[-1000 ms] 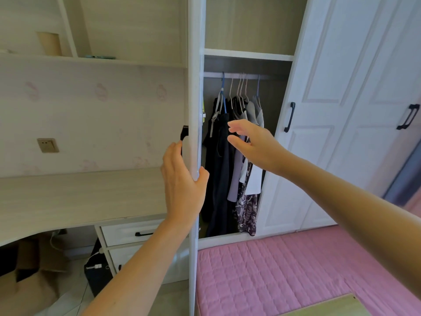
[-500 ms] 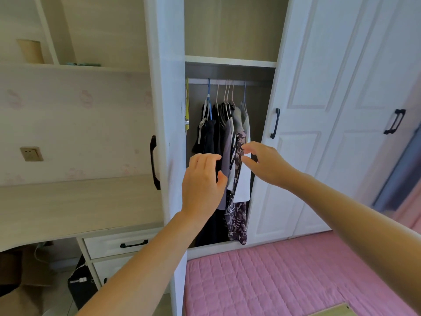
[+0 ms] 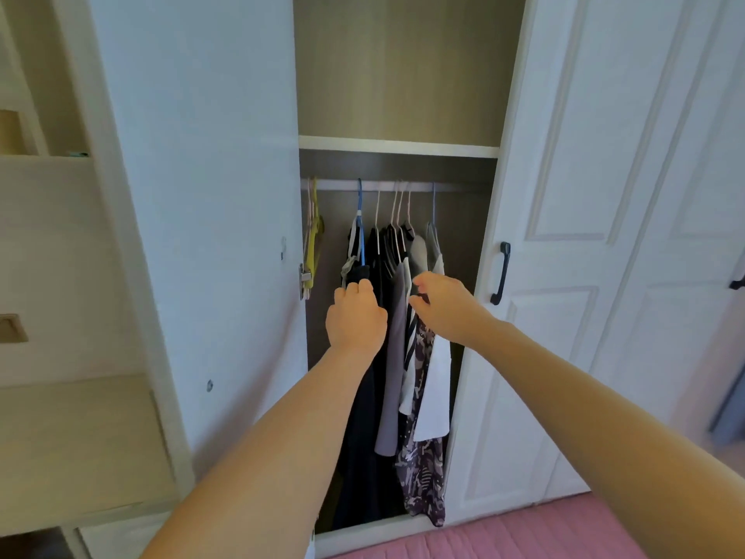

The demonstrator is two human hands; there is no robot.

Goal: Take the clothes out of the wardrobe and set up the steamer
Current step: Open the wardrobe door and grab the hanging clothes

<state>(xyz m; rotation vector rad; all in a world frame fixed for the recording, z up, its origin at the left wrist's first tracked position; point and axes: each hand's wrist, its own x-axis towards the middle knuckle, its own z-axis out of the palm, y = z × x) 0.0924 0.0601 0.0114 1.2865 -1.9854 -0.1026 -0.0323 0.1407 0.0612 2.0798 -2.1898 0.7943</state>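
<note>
The wardrobe [image 3: 399,147] stands open, and a rail [image 3: 419,186] carries several hangers with clothes. A dark garment [image 3: 363,417] on a blue hanger [image 3: 360,219] hangs at the left of the bunch. To its right hang a grey garment [image 3: 393,377], a striped garment [image 3: 410,344], a patterned garment [image 3: 423,470] and a white garment [image 3: 437,389]. My left hand [image 3: 356,312] has its fingers curled into the top of the dark garment. My right hand [image 3: 443,304] pinches the edge of the striped garment beside the grey one. No steamer is in view.
The left wardrobe door [image 3: 201,236] is swung wide open towards me. The right door [image 3: 564,276] with a black handle [image 3: 500,274] is closed. Yellow and pink empty hangers [image 3: 312,244] hang at the rail's left end. A pink bed cover [image 3: 524,534] lies below, a desk top [image 3: 72,429] at left.
The left door has swung fully open and my view has come closer. My left hand left the door edge and reached into the dark clothes. My right hand stayed at the hanging garments.
</note>
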